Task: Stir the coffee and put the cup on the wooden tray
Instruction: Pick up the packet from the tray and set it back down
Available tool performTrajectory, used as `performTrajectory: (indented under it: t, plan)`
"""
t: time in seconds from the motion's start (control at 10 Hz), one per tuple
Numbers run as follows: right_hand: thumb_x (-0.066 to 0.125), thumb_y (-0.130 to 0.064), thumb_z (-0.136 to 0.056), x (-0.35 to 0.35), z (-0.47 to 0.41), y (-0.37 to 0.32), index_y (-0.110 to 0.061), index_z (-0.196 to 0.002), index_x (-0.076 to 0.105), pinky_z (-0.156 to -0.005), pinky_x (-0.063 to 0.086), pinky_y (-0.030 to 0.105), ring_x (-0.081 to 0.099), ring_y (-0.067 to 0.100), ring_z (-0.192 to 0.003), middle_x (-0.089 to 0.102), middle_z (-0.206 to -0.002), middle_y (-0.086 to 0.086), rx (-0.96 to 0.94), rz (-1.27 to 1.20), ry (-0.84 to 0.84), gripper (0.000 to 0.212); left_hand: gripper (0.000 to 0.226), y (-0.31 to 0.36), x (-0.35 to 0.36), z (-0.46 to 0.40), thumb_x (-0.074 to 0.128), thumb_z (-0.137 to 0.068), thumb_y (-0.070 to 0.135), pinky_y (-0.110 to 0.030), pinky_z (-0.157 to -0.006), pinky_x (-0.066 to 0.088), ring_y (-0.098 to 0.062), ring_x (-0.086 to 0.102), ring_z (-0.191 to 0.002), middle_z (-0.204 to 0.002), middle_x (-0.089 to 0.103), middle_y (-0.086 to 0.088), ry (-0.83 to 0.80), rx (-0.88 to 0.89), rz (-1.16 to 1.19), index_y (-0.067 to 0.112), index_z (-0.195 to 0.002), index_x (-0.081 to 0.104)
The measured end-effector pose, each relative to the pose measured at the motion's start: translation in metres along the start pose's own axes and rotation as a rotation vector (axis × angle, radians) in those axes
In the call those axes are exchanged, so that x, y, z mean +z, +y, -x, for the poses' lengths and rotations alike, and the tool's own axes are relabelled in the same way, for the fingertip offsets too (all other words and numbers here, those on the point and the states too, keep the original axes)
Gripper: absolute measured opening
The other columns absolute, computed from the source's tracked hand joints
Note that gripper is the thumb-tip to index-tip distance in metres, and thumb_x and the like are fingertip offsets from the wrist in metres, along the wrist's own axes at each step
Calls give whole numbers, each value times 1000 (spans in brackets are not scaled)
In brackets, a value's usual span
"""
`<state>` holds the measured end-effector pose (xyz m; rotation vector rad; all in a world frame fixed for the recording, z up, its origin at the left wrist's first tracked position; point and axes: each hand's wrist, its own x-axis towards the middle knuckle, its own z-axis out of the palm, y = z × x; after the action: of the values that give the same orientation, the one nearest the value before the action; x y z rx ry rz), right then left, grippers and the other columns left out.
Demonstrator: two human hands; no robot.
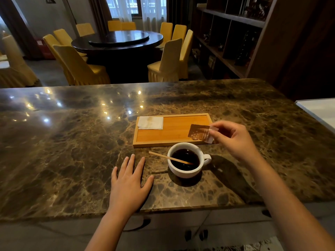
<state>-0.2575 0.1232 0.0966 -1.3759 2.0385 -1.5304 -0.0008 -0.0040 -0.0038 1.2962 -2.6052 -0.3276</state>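
Observation:
A white cup [184, 172] of dark coffee stands on the marble counter, just in front of the wooden tray [178, 127], its handle pointing right. A wooden stir stick [163, 156] leans in the coffee, its free end sticking out to the left over the rim. My right hand [233, 138] hovers above the tray's right end, behind the cup, pinching a small brown sachet [199, 133]. My left hand [129, 180] lies flat on the counter to the left of the cup, fingers spread, holding nothing.
A folded white napkin [150, 122] lies on the tray's left end. The marble counter [72, 142] stretches wide to the left. A white surface [320, 109] adjoins at the right edge. Beyond the counter stand a round table [117, 40] and yellow chairs.

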Motion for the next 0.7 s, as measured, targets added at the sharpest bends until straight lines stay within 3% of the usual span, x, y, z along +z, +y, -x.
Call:
performTrajectory:
  t: [0.1,0.3,0.4,0.5,0.7]
  plan:
    - [65,-7,-83,2,1,-9,-12,-93,69,-75,50,24,62,15,-85,68,-90,3,-117,206,-59,12,65,0,-1,0,26,-87,62,-46,-117,-3,-15,-4,-145,-158,4,0,5,1,9,37,-145,10]
    - [67,-5,-81,3,2,-15,-12,-90,70,-65,40,3,53,-4,-76,62,-82,-7,-202,339,-111,12,65,1,0,0,26,-87,62,-46,-117,-3,-15,-4,-145,-158,4,1,-2,0,3,37,-145,9]
    - [66,-5,-82,3,2,-13,-13,-90,70,-66,41,4,53,-4,-76,61,-81,-9,-197,322,-105,12,65,1,0,0,26,-87,62,-46,-117,-3,-15,-4,-145,-158,4,1,-2,-2,1,37,-145,9]
    - [64,-6,-84,6,3,-8,-14,-90,67,-64,52,17,63,7,-68,66,-79,-3,-66,110,-62,10,65,1,0,0,26,-87,62,-46,-117,-2,-15,-4,-145,-158,4,0,-1,-2,0,37,-145,9]
    - [56,-1,-88,13,5,0,-13,-90,57,-52,56,20,68,16,-57,68,-75,9,200,-445,6,12,65,0,0,-1,27,-87,61,-46,-117,-1,-16,-3,-145,-158,5,0,7,0,-5,36,-145,10]
